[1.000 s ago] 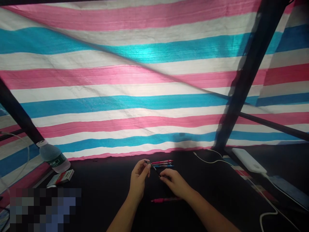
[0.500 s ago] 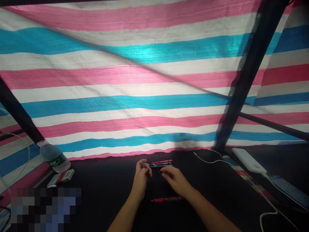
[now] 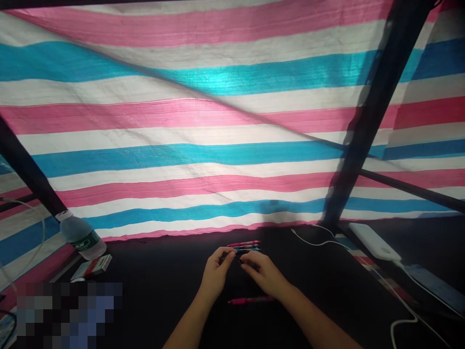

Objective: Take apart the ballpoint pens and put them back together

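Observation:
My left hand (image 3: 218, 270) and my right hand (image 3: 262, 271) meet over the black table, thumbs and fingertips pinched close together. A small dark piece shows between the fingertips, too small and shaded to name. Just beyond the fingers lie several pens (image 3: 244, 244) side by side, red ones at the back and a blue one nearer, partly covered by my fingers. Closer to me, a single pink-red pen (image 3: 247, 300) lies crosswise on the table, its right end by my right forearm.
On the left stand a water bottle (image 3: 82, 236) and a small box (image 3: 93, 266). To the right are a white power bank (image 3: 374, 242), a phone (image 3: 436, 286) and white cables (image 3: 385, 283). Behind the table hangs a striped tarp (image 3: 203, 155) between dark posts (image 3: 378, 116).
My left hand has turned inward and moved right, its fingers closing to a pinch beside my right fingertips. My right hand has barely moved. The pens lie as before.

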Demonstrator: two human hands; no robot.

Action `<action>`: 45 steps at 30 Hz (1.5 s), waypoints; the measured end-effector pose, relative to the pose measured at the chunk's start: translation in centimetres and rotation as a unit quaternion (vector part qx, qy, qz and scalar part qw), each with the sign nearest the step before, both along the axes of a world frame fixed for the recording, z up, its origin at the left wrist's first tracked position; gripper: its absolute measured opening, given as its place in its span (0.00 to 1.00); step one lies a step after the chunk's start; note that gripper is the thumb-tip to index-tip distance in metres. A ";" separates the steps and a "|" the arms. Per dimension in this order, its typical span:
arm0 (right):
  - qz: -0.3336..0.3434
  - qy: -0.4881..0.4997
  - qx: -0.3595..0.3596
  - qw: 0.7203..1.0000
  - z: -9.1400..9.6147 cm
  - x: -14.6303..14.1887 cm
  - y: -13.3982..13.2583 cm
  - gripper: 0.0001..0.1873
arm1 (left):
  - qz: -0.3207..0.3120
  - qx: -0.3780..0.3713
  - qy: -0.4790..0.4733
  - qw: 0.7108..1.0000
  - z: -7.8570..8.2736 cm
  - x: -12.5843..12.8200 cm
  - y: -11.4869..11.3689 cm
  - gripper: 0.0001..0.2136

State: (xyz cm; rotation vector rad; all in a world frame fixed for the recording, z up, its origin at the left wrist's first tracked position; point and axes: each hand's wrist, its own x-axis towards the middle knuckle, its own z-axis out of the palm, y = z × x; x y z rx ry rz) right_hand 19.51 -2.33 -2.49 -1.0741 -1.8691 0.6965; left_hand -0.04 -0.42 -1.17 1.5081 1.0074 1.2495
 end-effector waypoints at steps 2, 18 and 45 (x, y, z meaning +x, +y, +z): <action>-0.001 0.002 -0.002 1.000 -0.1 0.0 0.0 0.09 | 0.008 -0.030 -0.058 0.998 0.1 0.0 0.1 0.15; -0.013 0.002 -0.029 0.999 0.0 0.0 -0.1 0.09 | 0.000 -0.177 -0.328 0.928 0.6 0.0 0.4 0.18; -0.024 -0.024 -0.005 0.999 0.1 -0.1 -0.1 0.07 | 0.019 -0.054 -0.057 0.997 0.4 0.3 -0.2 0.11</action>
